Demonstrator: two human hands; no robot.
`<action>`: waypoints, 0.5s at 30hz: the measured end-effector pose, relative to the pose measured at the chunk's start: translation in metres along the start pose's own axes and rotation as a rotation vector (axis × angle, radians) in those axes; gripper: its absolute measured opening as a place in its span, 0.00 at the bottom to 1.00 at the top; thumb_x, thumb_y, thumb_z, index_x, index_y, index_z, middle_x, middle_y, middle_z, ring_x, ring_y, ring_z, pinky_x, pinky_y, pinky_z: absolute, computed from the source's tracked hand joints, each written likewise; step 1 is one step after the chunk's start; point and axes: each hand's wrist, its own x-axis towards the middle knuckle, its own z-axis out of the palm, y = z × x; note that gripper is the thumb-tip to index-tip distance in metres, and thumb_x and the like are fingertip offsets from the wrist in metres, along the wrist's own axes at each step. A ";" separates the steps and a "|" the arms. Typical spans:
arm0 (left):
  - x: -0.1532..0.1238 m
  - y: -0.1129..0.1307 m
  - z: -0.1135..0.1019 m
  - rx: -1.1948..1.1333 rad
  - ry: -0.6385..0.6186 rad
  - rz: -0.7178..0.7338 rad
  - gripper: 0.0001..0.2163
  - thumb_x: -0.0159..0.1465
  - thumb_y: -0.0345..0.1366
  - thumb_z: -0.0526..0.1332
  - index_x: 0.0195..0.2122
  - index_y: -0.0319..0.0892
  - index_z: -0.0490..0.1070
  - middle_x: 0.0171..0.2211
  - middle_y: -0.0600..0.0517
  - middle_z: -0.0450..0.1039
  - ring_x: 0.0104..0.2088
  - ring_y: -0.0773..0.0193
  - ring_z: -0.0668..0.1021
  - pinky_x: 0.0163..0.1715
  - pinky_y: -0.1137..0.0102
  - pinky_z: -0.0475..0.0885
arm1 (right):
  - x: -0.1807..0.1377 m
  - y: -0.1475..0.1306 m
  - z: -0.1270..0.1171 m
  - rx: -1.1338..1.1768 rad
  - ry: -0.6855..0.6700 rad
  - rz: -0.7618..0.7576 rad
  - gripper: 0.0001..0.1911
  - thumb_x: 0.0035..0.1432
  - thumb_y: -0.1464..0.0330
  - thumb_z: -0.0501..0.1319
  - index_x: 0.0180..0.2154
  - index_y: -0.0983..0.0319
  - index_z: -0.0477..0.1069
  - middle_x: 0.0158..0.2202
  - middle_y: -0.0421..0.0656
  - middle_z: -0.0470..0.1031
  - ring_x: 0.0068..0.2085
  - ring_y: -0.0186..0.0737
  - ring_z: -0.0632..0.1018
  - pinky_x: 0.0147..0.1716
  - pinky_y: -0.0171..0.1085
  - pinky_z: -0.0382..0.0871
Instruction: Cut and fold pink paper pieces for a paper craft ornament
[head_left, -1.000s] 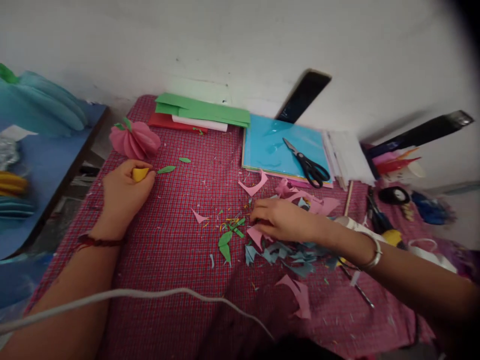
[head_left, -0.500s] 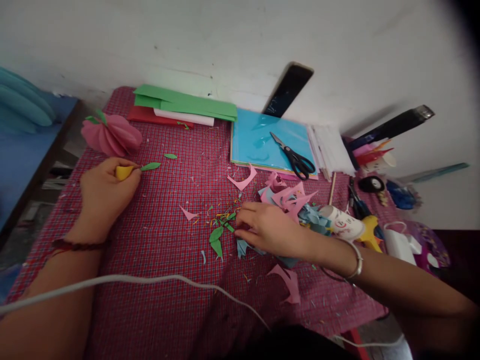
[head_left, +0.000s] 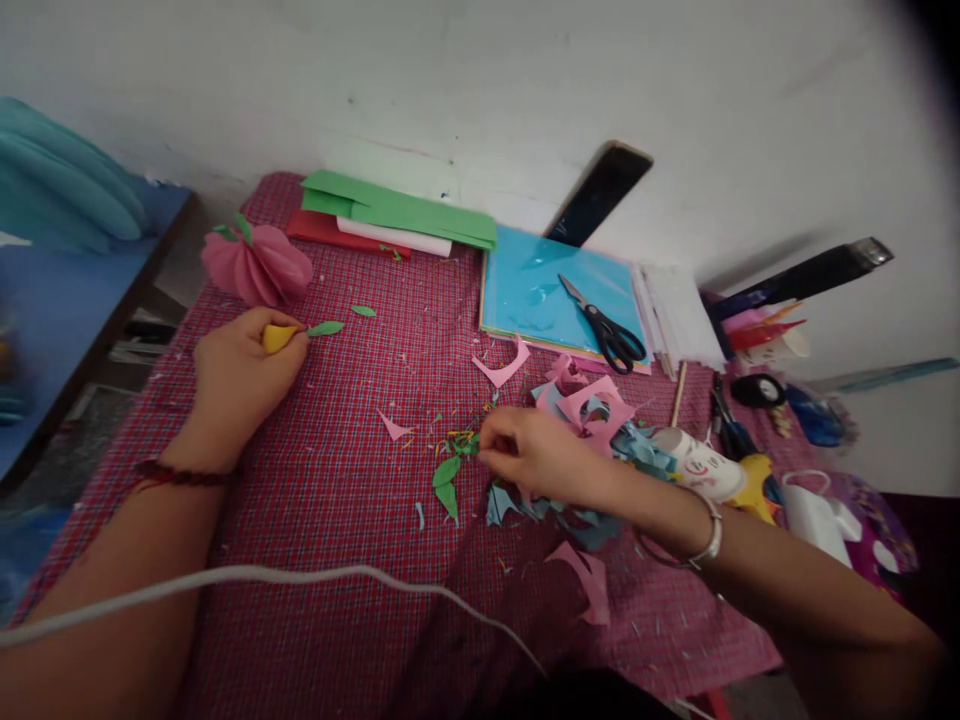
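Note:
My left hand (head_left: 238,380) rests on the red checked tablecloth (head_left: 322,500), fingers closed round a small yellow piece (head_left: 275,337). A green paper leaf (head_left: 325,328) lies at its fingertips. My right hand (head_left: 544,455) reaches over a heap of pink and blue paper scraps (head_left: 592,430), its fingertips pinched together at small green cuttings (head_left: 461,445). What the pinch holds is too small to make out. Two green leaf shapes (head_left: 448,482) lie just left of that hand.
A pink folded-paper ball (head_left: 256,264) sits at far left. Green and red sheets (head_left: 397,218), a blue sheet (head_left: 551,290) with black scissors (head_left: 609,330), a white paper cup (head_left: 701,468) and a white cable (head_left: 262,580) are around. A blue table (head_left: 52,330) stands left.
My right hand has drawn slightly left and pinched at the green cuttings. The left hand keeps its hold on the yellow piece. The camera view shifted a little.

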 end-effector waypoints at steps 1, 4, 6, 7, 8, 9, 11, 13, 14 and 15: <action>0.000 0.001 0.000 -0.005 -0.008 0.000 0.11 0.57 0.40 0.61 0.37 0.39 0.76 0.32 0.51 0.77 0.32 0.63 0.75 0.36 0.69 0.69 | 0.009 -0.002 -0.008 0.058 0.022 0.004 0.04 0.55 0.72 0.59 0.27 0.62 0.69 0.25 0.38 0.70 0.25 0.30 0.69 0.27 0.34 0.59; 0.000 0.001 0.000 -0.015 -0.015 0.013 0.09 0.58 0.39 0.61 0.36 0.41 0.76 0.31 0.52 0.77 0.31 0.63 0.76 0.34 0.69 0.69 | 0.053 -0.013 -0.029 0.125 0.092 -0.023 0.06 0.54 0.72 0.59 0.26 0.61 0.68 0.23 0.38 0.71 0.25 0.31 0.69 0.27 0.35 0.60; 0.000 -0.001 0.001 -0.020 -0.011 0.022 0.08 0.58 0.39 0.61 0.35 0.43 0.75 0.31 0.52 0.78 0.32 0.62 0.77 0.35 0.69 0.69 | 0.089 -0.023 -0.036 0.095 0.114 -0.056 0.05 0.54 0.72 0.59 0.25 0.62 0.68 0.25 0.39 0.72 0.27 0.32 0.70 0.28 0.35 0.61; 0.000 -0.001 0.001 -0.023 -0.009 0.023 0.08 0.58 0.39 0.60 0.35 0.44 0.75 0.32 0.52 0.78 0.32 0.61 0.77 0.35 0.68 0.69 | 0.108 -0.028 -0.036 0.077 0.114 -0.073 0.05 0.53 0.72 0.59 0.25 0.62 0.68 0.25 0.39 0.72 0.28 0.32 0.71 0.29 0.35 0.62; 0.000 -0.002 0.002 -0.023 -0.009 0.022 0.07 0.58 0.40 0.60 0.35 0.45 0.75 0.32 0.52 0.78 0.33 0.61 0.77 0.35 0.68 0.70 | 0.125 -0.032 -0.035 0.058 0.109 -0.085 0.05 0.53 0.73 0.59 0.25 0.62 0.68 0.25 0.39 0.73 0.28 0.32 0.71 0.30 0.35 0.62; 0.000 -0.002 0.001 -0.019 -0.012 0.020 0.07 0.58 0.40 0.60 0.34 0.45 0.74 0.32 0.52 0.78 0.33 0.60 0.77 0.35 0.67 0.70 | 0.141 -0.035 -0.032 0.038 0.102 -0.098 0.05 0.53 0.73 0.59 0.25 0.63 0.69 0.26 0.40 0.73 0.29 0.33 0.71 0.31 0.36 0.62; -0.001 -0.001 0.000 -0.002 -0.019 0.017 0.07 0.58 0.41 0.60 0.33 0.47 0.74 0.32 0.52 0.78 0.32 0.59 0.77 0.35 0.66 0.70 | 0.165 -0.039 -0.025 0.008 0.081 -0.127 0.05 0.54 0.73 0.59 0.26 0.64 0.70 0.27 0.41 0.74 0.30 0.34 0.72 0.32 0.36 0.63; -0.001 0.001 -0.001 0.008 -0.023 0.020 0.06 0.58 0.41 0.60 0.33 0.47 0.73 0.32 0.52 0.78 0.31 0.59 0.77 0.35 0.66 0.70 | 0.177 -0.038 -0.022 0.001 0.081 -0.146 0.04 0.54 0.73 0.58 0.30 0.65 0.72 0.30 0.43 0.75 0.31 0.34 0.72 0.33 0.37 0.63; -0.001 0.002 -0.002 0.004 -0.023 0.021 0.06 0.58 0.41 0.60 0.33 0.47 0.73 0.32 0.52 0.78 0.32 0.59 0.77 0.35 0.66 0.70 | 0.177 -0.036 -0.023 0.009 0.093 -0.149 0.05 0.55 0.74 0.58 0.32 0.65 0.73 0.31 0.43 0.76 0.32 0.34 0.72 0.34 0.37 0.63; -0.001 0.002 -0.002 -0.006 -0.023 0.017 0.06 0.58 0.40 0.60 0.33 0.47 0.73 0.32 0.52 0.78 0.32 0.59 0.77 0.35 0.66 0.70 | 0.175 -0.032 -0.025 0.024 0.109 -0.150 0.06 0.55 0.74 0.57 0.35 0.66 0.73 0.32 0.43 0.76 0.32 0.34 0.72 0.34 0.36 0.63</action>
